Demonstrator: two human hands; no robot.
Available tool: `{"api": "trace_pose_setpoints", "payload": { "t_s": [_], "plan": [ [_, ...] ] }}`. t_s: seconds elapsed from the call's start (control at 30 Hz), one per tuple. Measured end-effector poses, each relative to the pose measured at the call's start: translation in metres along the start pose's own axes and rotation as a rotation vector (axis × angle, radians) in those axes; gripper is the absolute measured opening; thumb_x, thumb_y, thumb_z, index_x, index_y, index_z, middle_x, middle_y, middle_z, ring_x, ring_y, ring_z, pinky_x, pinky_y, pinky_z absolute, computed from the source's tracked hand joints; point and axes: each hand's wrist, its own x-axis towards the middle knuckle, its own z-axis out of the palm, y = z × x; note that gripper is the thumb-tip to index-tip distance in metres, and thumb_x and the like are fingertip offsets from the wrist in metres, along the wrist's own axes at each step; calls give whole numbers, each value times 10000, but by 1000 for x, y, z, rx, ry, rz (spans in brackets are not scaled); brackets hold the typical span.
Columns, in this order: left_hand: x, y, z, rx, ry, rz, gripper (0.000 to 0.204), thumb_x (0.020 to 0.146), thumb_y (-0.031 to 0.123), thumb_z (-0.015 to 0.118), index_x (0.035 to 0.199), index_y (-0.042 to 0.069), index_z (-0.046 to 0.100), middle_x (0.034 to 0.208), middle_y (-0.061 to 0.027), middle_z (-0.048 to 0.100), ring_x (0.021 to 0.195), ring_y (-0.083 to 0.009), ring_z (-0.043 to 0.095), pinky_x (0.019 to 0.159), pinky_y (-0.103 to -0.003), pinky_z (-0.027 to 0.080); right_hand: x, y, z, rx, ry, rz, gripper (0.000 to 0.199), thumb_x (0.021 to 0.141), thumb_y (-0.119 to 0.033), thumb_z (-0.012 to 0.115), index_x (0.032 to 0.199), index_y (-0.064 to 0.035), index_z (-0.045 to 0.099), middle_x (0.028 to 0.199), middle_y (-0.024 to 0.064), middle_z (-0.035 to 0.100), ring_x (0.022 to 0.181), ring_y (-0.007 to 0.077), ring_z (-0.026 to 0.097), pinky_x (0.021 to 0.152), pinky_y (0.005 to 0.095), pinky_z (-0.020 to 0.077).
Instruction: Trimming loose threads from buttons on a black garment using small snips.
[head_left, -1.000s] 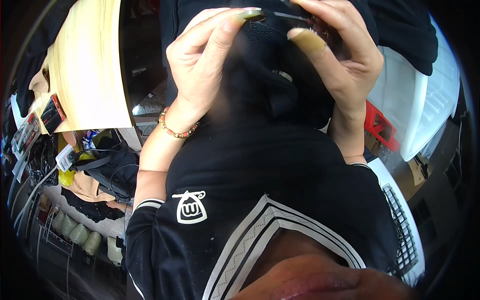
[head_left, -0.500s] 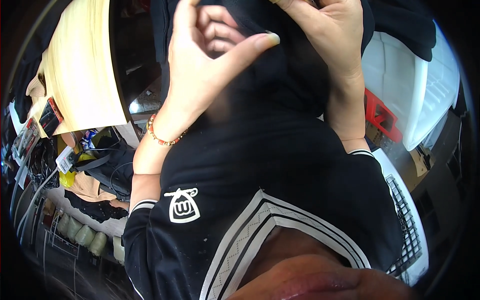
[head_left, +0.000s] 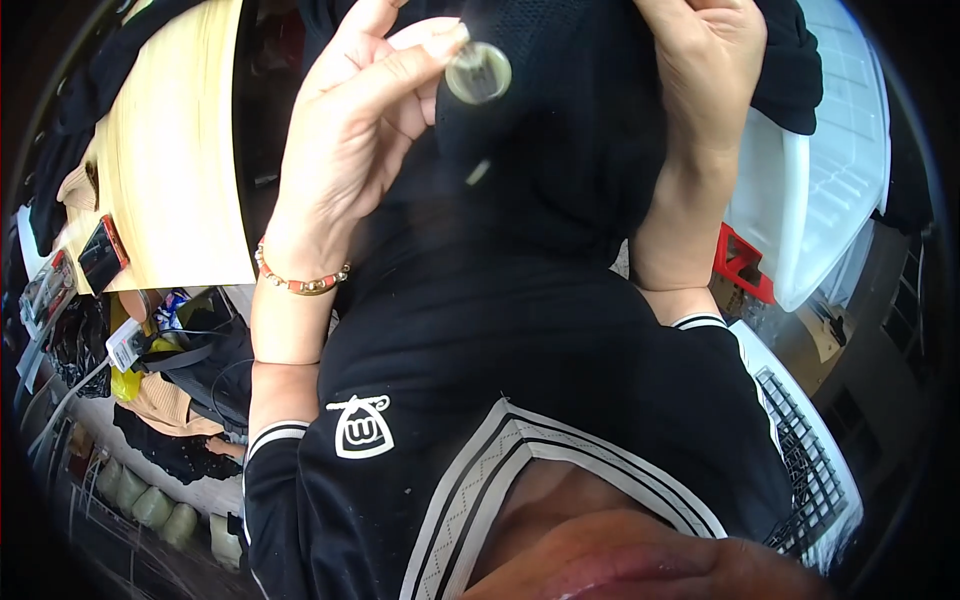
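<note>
My left hand (head_left: pixel 375 105) pinches a small round disc (head_left: pixel 478 75) between thumb and forefinger. The disc has a pale, shiny rim and a darker, see-through-looking middle. Under it, black knitted cloth (head_left: pixel 560 110) lies over my lap. A tiny pale scrap (head_left: pixel 478 172), slightly blurred, shows just below the disc against the black. At the upper right, my right hand (head_left: pixel 710 60) is beside the black cloth with its fingers curled. Its fingertips run past the top edge, so what they hold is hidden.
On the left, a pale wooden board (head_left: pixel 180 150) has a dark phone-like object (head_left: pixel 102 252) with red edges by it. Bags and cloth (head_left: pixel 175 400) lie below. A white plastic tub (head_left: pixel 850 130), a red plastic piece (head_left: pixel 742 262) and a black-and-white basket (head_left: pixel 805 460) stand right.
My left hand has moved left and now shows the small disc in its pinch; earlier its thumb was apart from its fingers. The right hand has shifted slightly to the right.
</note>
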Motion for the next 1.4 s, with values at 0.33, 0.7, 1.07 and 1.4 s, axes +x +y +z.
{"api": "trace_pose_setpoints", "payload": {
  "t_s": [0.33,0.7,1.07,1.4],
  "plan": [
    [3,-21,-47,714,-253,375,246,962,37,609,1179,62,721,1170,-2,705,837,-29,585,762,-167,476,5,53,-9,-247,21,15,78,900,-26,714,838,-9,672,731,-88,575,647,-14,459,572,165,358],
    [3,-25,-70,787,2,439,290,929,72,686,1216,31,694,1151,-90,722,861,-43,660,737,-141,519,-11,33,-4,-256,-8,108,46,887,-10,717,872,-6,673,757,-79,584,668,-7,472,606,162,380],
    [-1,-25,-57,687,-13,375,259,980,148,642,1204,35,702,1071,-58,742,793,-17,626,704,-134,488,-37,-25,6,-665,-257,-83,359,776,-14,786,1126,7,708,891,51,590,728,132,539,641,239,417],
    [2,-27,-68,839,-1,448,261,992,156,623,1206,29,703,1095,-64,739,860,-34,644,743,-144,485,-31,0,-21,-664,-498,-420,356,804,-16,767,1157,4,722,928,91,646,789,149,603,680,228,457]
  ]
}}
